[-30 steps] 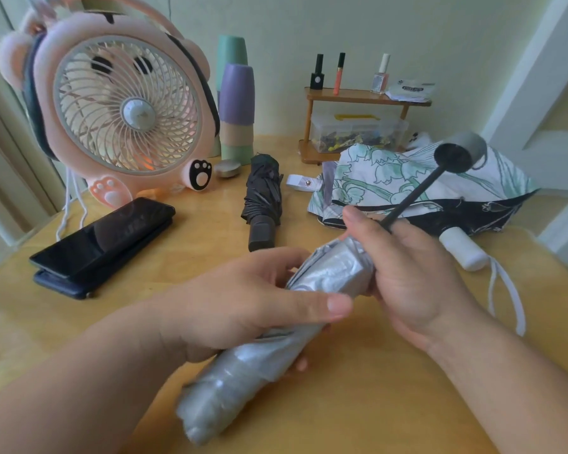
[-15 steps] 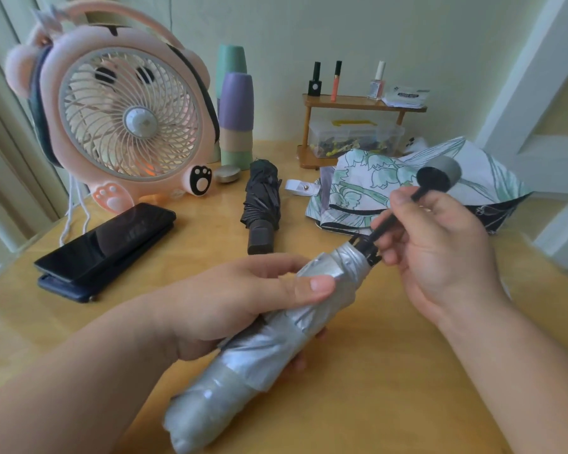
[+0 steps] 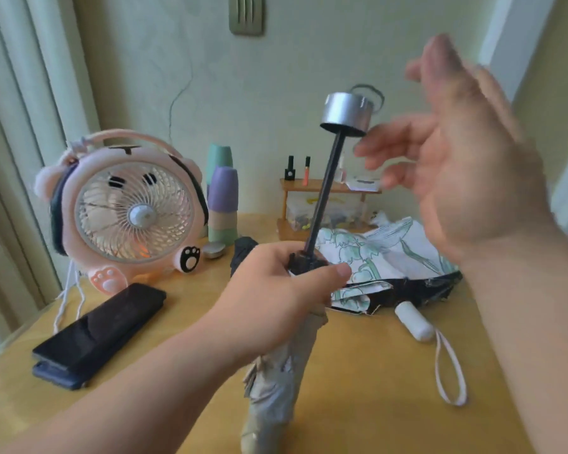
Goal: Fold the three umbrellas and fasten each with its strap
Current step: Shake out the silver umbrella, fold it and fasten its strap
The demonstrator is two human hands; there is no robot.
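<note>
the silver umbrella (image 3: 276,388) stands nearly upright, its wrapped cloth end low at the near edge of the table (image 3: 374,371). the left hand (image 3: 276,290) grips it around the top of the cloth. from there the thin black shaft (image 3: 325,198) rises, leaning a little right, to the round handle (image 3: 346,113). the right hand (image 3: 466,178), open with fingers spread and blurred, hangs just right of the handle, so it is the nearer one to push it down the shaft. farther off lie the flowered umbrella (image 3: 391,257), loose, and the black umbrella (image 3: 243,250), partly hidden.
</note>
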